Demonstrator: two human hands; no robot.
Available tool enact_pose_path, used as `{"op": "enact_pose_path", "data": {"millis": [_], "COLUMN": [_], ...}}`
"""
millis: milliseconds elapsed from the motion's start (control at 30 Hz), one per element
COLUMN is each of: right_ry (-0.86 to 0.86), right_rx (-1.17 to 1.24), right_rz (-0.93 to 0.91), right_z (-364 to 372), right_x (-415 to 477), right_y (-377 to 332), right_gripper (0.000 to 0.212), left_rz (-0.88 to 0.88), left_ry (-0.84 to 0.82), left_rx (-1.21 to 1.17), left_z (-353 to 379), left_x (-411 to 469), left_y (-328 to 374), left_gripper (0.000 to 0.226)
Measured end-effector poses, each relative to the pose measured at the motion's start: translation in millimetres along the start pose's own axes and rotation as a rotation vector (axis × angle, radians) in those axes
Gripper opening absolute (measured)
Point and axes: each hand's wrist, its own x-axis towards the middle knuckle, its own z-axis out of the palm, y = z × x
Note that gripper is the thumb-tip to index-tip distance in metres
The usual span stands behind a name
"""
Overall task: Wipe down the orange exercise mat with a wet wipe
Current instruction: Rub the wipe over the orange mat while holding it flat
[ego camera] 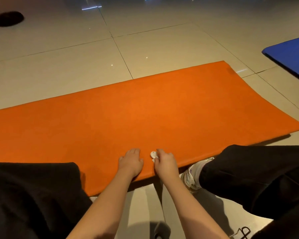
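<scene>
— Where does the orange mat (145, 114) lie, and how much room is around it?

— Flat on the tiled floor (59, 69). It runs across the view from the left side, where the frame cuts it off, to a rounded right end. Bare tiles lie beyond its far long edge. Its near long edge lies just in front of the person, between the knees. The near right corner lifts slightly and casts a shadow. A blue mat (290, 54) lies well apart at the upper right, with floor between the two.

— And the hands?

— Both are on the mat near its near edge, side by side. The left hand (130, 161) lies palm down with fairly straight fingers, pressing the mat. The right hand (166, 161) has curled fingers that pinch a small crumpled white wet wipe (153, 155). The wipe touches the mat between the two hands.

— What hems them in?

— Legs in black trousers (33, 195), one on each side. The left leg covers part of the mat's near edge. The right leg is just beside that edge, with a white shoe (192, 176) tucked against it.

— Surfaces?

— The mat looks thin, matte and finely grained, with rounded corners. The tiles are glossy beige squares with dark joints and show reflected light. A dark round patch (8, 18) sits on the floor at the far upper left; I cannot tell what it is.
</scene>
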Motion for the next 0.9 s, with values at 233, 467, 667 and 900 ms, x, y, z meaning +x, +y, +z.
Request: {"op": "enact_pose_path", "data": {"millis": [233,467,667,900], "right_ry": [0.078,-0.033,0.158,0.055], "right_rx": [-0.001,-0.021,0.044,-0.007], "right_rz": [0.122,-0.092,0.107,-0.067], "right_z": [-4,24,14,35], "right_x": [29,15,17,22], "right_y": [21,-11,3,-21], "right_gripper": [0.050,0.052,0.055,0.060], "left_rz": [-0.017,-0.028,-0.004,0.013], "left_ry": [0.084,0.144,0.133,0.125], "left_rx": [-0.074,-0.095,-0.143,-0.139], "left_z": [4,19,21,22], "left_x": [-1,-5,-10,-12], "left_y": [-52,-58,-63,-65], "left_gripper": [0.058,0.055,0.055,0.056]}}
